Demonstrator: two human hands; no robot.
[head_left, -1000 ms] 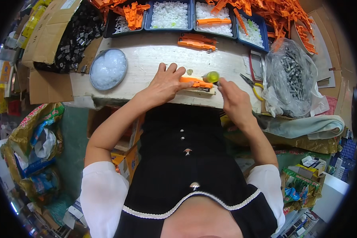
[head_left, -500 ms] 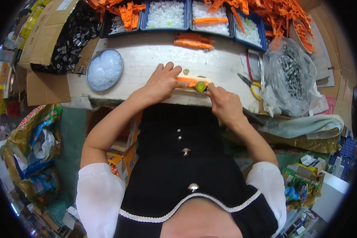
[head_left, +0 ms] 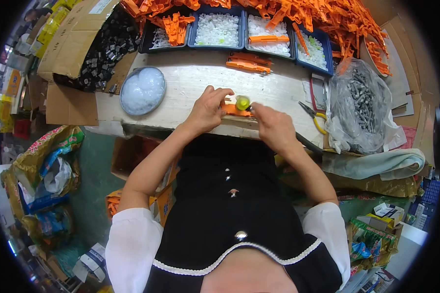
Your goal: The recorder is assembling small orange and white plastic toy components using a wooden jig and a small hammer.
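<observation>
My left hand [head_left: 208,108] lies at the left end of an orange plastic part [head_left: 237,111] on the near edge of the table, its thumb and fingers curled round that end. My right hand [head_left: 274,124] is closed on the short dark handle of what looks like a small mallet, whose round yellow-green head [head_left: 242,102] is over the part. The handle is mostly hidden in the fist. Farther back, a few orange parts [head_left: 249,63] lie together on the table.
A round dish [head_left: 161,100] holding a clear bag stands left, near a carton [head_left: 63,41] of black pieces. Blue trays [head_left: 219,48] of small white pieces line the back, below heaped orange parts [head_left: 322,17]. Right are yellow-handled pliers [head_left: 319,122] and a bag of metal pieces [head_left: 359,107].
The mallet head has shifted up and off the orange part. My left index finger has risen from the part and arches above it. The whole view has shifted slightly.
</observation>
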